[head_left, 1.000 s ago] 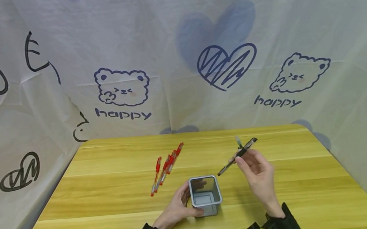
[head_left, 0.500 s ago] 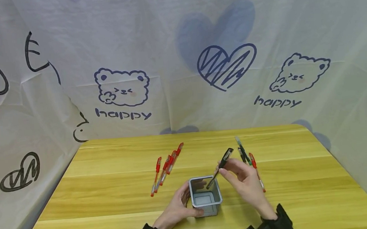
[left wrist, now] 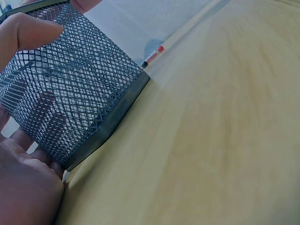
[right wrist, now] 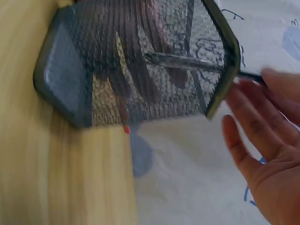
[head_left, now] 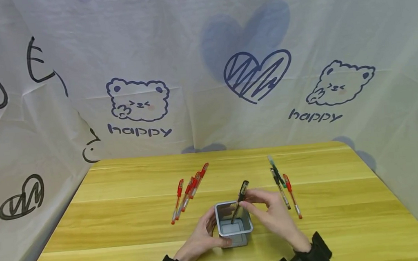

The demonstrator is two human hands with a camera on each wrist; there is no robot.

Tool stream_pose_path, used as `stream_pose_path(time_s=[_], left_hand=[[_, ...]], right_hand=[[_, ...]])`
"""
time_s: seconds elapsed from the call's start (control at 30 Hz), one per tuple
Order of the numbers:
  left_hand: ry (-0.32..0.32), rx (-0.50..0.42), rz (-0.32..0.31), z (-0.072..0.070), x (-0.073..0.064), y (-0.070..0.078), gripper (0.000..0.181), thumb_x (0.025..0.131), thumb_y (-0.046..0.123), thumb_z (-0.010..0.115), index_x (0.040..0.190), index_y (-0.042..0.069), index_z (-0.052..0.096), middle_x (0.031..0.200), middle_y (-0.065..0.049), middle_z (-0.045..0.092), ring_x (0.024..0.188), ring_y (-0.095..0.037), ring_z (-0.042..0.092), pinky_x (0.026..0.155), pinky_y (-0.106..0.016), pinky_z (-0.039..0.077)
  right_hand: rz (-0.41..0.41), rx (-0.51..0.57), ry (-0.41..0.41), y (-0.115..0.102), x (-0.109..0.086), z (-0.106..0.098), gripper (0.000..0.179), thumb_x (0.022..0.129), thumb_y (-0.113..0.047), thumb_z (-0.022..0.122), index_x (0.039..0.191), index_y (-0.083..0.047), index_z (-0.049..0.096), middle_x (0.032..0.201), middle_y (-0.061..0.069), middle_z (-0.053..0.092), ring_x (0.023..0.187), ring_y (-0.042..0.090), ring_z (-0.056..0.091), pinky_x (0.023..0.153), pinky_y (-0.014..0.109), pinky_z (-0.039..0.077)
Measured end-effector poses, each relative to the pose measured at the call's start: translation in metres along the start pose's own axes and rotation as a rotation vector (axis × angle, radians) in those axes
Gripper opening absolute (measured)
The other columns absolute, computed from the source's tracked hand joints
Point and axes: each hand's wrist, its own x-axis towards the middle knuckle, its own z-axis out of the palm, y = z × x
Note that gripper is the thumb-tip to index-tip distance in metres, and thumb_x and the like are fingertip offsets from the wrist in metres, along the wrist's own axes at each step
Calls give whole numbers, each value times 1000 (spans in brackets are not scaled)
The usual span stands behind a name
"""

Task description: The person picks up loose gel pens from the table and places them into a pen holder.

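Note:
A square mesh pen holder stands at the front middle of the table, its mesh wall filling much of the left wrist view. My left hand grips it from the left, thumb on the near side and fingers behind. My right hand pinches a black gel pen near its upper part between thumb and fingers. The pen tilts down into the holder, its lower end inside the walls. Through the mesh in the right wrist view the pen's shaft shows, apart from the holder's base.
Several red pens lie in a slanted group left of the holder. To the right lie a black pen, a green-tipped dark pen and a red pen. A printed white cloth hangs behind the wooden table.
My right hand has moved left and down, bringing the black gel pen from beside the holder into its opening. My left hand and the holder have stayed in place.

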Motion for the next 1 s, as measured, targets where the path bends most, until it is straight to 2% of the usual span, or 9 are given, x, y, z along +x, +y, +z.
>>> stream_pose_path(time_s=[0.1,0.2,0.27,0.33,0.43,0.53,0.63,0.87,1.0], left_hand=[[-2,3,7,0,0,0,81,79,6,78,150,18,43,153,-7,49,147,-23,39,129,-47,24],[-1,4,9,-1,-1,-1,82,78,6,78,151,17,42,153,-8,48,147,-21,39,129,-45,24],[1,5,10,-1,-1,-2,82,78,6,78,151,16,42,153,-9,48,147,-19,39,129,-39,25],[0,1,15,-2,-1,-2,82,78,5,78,151,14,41,154,-12,47,148,-19,39,128,-34,27],[-7,-14,14,-2,-1,-3,82,79,4,77,152,13,40,154,-15,45,148,-23,38,126,-29,29],[-13,-29,9,-1,-1,-2,82,80,3,77,152,12,39,155,-16,44,150,-29,34,128,-36,27],[-13,-31,3,-1,-1,-2,82,80,3,78,152,12,39,155,-16,44,151,-32,32,129,-42,25],[-8,-14,28,-1,0,-3,83,79,3,79,151,11,41,154,-18,45,149,-34,35,128,-43,26],[-4,-13,22,-2,0,-3,83,79,2,79,151,11,41,154,-18,45,149,-34,35,128,-43,26]], right_hand=[[-48,-110,37,11,0,-6,26,88,2,71,112,-5,74,98,10,78,88,8,71,80,24,60],[-101,-182,104,41,-6,-15,31,89,2,68,117,-11,73,103,2,77,91,5,67,77,20,55],[-78,-213,124,64,-13,-21,32,94,-2,65,121,-16,71,108,-4,75,95,1,64,78,17,52],[-11,-270,127,74,-18,-28,29,96,-5,64,121,-16,71,109,-2,74,98,4,64,79,22,53],[161,-363,96,67,-21,-40,23,97,-10,64,119,-10,71,111,8,73,101,19,66,83,37,56],[344,-460,32,53,-21,-52,24,97,-9,64,119,-1,70,116,21,70,107,38,65,90,54,55],[452,-506,-17,53,-26,-63,29,98,-10,62,124,3,66,124,26,66,117,45,61,98,59,52],[469,-525,-19,57,-29,-69,31,97,-8,63,125,4,65,125,26,66,116,45,61,97,57,53],[496,-533,-105,59,-27,-66,35,97,-10,62,129,4,63,129,27,64,117,45,61,97,58,53]])
